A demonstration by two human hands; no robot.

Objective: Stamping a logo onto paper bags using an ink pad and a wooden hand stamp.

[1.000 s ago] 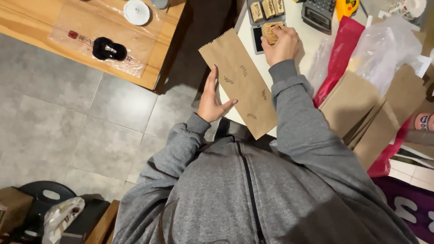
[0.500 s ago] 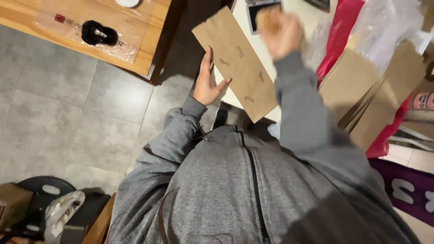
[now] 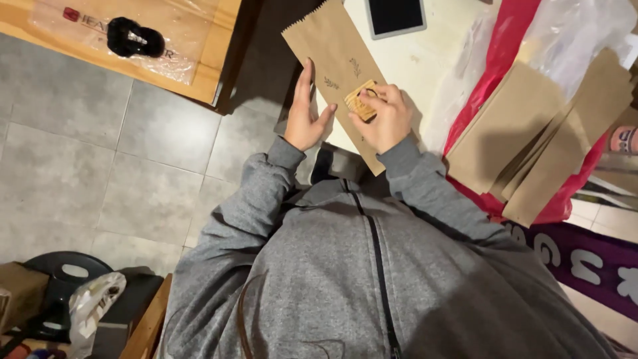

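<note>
Pressing a wooden stamp (image 3: pixel 362 103), clamped in the right hand (image 3: pixel 384 118), squarely onto a paper bag (image 3: pixel 335 56); left hand (image 3: pixel 304 113), fingers together, steadies it flat.

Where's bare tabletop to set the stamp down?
Bare white tabletop lies between the brown paper bag, the dark tablet above and the clear plastic. Rightward is crowded: stacked brown bags on red plastic.

Matt paper, pale wood, glossy plastic

The paper bag (image 3: pixel 340 63) is matt brown kraft; the stamp block (image 3: pixel 361 101) looks like pale bare wood. The worktop (image 3: pixel 425 66) is smooth and cream, the bag stack (image 3: pixel 531 133) matt kraft, over glossy red plastic film (image 3: pixel 495 60).
</note>
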